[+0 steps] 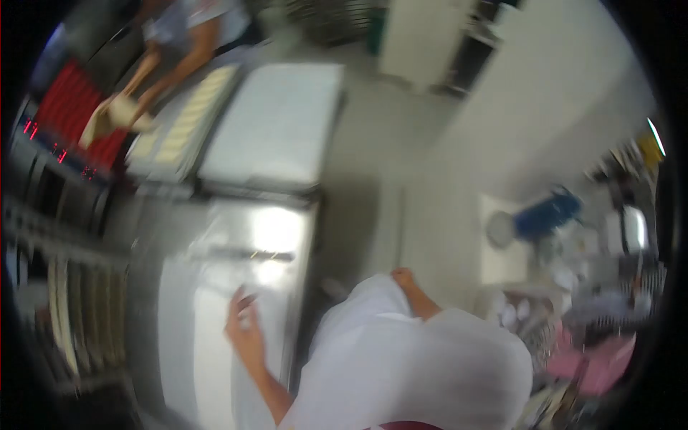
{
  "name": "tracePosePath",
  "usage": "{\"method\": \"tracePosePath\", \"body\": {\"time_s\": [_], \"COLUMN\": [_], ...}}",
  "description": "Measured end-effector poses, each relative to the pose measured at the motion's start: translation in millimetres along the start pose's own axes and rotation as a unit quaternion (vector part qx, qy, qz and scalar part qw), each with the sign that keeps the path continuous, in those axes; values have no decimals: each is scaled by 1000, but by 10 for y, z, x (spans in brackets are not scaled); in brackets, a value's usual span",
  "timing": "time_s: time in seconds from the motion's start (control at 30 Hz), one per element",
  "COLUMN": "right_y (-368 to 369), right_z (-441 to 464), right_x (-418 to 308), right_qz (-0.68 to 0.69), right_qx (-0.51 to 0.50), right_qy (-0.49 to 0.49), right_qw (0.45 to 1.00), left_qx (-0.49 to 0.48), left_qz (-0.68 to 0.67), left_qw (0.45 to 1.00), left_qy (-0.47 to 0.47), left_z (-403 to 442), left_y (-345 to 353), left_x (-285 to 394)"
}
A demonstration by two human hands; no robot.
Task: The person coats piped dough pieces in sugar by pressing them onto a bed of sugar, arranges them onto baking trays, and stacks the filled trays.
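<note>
Over the steel table [226, 218], my left hand [246, 331] is raised with its fingers curled in. A small dark spot shows at the fingertips, too blurred to name. Below that hand, a long white sheet or cloth [213, 365] lies along the table. A thin dark bar [247, 254] lies on the steel just beyond it. Next to my white apron [416, 358], my right hand [403, 276] hangs over the floor, away from the table. Its fingers are mostly hidden and smeared by motion.
At the upper left, a person's hands [129, 111] hold a beige cloth by a tray of pale dough strips [190, 118]. A white-topped surface [276, 122] adjoins my table. Racks [89, 308] stand left. At right are a blue container [548, 213] and a pink bin [602, 362].
</note>
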State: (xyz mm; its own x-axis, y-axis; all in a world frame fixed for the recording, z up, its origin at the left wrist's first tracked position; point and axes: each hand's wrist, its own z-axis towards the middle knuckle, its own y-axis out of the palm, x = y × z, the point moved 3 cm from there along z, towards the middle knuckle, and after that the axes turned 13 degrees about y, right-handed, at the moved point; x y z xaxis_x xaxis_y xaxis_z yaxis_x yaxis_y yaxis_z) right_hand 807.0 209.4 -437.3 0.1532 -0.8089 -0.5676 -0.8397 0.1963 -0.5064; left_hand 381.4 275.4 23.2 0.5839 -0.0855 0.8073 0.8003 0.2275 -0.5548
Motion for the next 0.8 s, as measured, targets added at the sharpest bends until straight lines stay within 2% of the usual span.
{"method": "tracePosePath", "body": {"time_s": [0.03,0.1,0.17,0.2,0.23,0.27,0.4,0.47,0.53,0.57,0.63,0.7,0.77,0.8], "right_y": [-48,-75,-26,9,-2,4,134,207,295,337,489,520,556,563], "right_z": [-37,-217,-129,-132,-136,-155,-374,-397,-479,-413,-153,-378,-471,-493], "right_x": [-71,-338,-428,-537,-665,-748,-1102,-1223,-1325,-1288,-1164,-1304,-1348,-1332], "right_qz": [-56,-125,-52,-81,-108,-132,-153,-169,-249,-256,-160,-195,-223,-210], "right_qx": [28,76,49,47,51,33,24,31,6,-1,-46,-58,-55,-83], "right_qy": [-83,-44,-47,-77,-106,-109,-144,-152,-173,-180,-234,-242,-245,-223], "right_qw": [995,988,996,993,987,985,977,973,953,950,958,949,942,948], "left_qx": [-16,-30,-59,-39,-53,-71,-42,-39,-46,-55,-36,-13,-68,-62], "left_qz": [14,18,37,49,44,36,51,76,90,107,112,118,177,176], "left_qw": [1000,998,994,997,996,995,998,996,993,990,989,987,974,974], "left_qy": [10,56,79,46,52,61,22,-26,-54,-80,-92,-104,-123,-127], "left_z": [-28,-134,-219,-260,-302,-392,-852,-1082,-1304,-1411,-1582,-1731,-1829,-1886], "left_y": [33,79,73,20,0,-28,-173,-253,-330,-355,-434,-543,-582,-599], "left_x": [-28,-54,-18,-33,-23,-34,-298,-484,-675,-764,-906,-982,-1035,-1066]}}
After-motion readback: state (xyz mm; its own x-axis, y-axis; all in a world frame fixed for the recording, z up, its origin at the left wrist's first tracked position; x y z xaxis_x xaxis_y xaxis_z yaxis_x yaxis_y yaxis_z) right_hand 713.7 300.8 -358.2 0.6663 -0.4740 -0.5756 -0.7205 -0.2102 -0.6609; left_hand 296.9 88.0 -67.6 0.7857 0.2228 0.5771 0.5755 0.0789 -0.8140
